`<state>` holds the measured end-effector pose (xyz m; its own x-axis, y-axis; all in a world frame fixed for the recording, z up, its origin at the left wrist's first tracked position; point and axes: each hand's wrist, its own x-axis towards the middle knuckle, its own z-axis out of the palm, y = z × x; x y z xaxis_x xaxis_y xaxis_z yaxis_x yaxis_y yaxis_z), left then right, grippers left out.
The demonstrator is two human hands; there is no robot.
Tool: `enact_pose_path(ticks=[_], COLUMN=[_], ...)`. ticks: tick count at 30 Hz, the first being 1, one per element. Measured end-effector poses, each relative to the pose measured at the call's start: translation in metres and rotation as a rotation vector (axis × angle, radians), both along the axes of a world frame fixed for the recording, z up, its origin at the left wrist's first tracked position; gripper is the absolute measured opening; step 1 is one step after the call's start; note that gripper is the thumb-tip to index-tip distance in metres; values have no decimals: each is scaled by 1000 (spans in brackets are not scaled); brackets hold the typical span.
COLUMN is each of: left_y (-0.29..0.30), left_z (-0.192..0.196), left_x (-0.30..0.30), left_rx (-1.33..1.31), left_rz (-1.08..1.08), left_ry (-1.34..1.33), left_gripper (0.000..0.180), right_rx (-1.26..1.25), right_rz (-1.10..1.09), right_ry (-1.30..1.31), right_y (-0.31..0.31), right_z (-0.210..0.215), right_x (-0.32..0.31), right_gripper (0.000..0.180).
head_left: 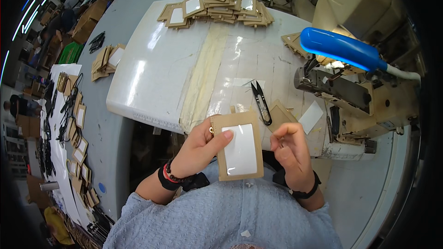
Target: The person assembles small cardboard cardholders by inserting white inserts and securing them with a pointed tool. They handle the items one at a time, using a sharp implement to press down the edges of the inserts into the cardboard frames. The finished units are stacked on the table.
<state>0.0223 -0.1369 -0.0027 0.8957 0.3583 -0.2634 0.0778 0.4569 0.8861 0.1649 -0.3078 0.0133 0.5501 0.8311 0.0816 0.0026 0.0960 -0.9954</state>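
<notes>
My left hand (198, 150) is closed on a tan badge holder (242, 154) with a clear window over a white insert, its thumb lying on the window's upper left. A short tab sticks up from the holder's top edge, and a bit of gold metal shows by my left fingers. Just right of the holder, my right hand (294, 159) is raised with fingers curled in toward the thumb, apart from the holder. Whether something small is between those fingers, I cannot make out. Black thread snips (262, 103) lie on the white work surface (161, 64) beyond, beside a flat tan piece (278, 116).
At right stands a sewing machine (334, 85) under a blue lamp (341, 48). A white card (312, 117) lies before it. Several badge holders (214, 7) are heaped at the far edge; a smaller stack (107, 62) and more pieces (79, 152) lie on the grey table (104, 124) at left.
</notes>
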Motion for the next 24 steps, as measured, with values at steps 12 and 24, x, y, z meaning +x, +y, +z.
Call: enact_pose_path(ticks=[12, 24], left_y=[-1, 0], left_z=[7, 5], left_x=[-3, -3], left_rx=[150, 140], left_rz=[-32, -47], left_ry=[-3, -7], left_gripper=[24, 23], right_rx=[-68, -37], right_rz=[-31, -13], right_ry=[-950, -942], right_y=[-7, 0], right_z=[16, 13], right_x=[9, 6], right_gripper=[15, 17])
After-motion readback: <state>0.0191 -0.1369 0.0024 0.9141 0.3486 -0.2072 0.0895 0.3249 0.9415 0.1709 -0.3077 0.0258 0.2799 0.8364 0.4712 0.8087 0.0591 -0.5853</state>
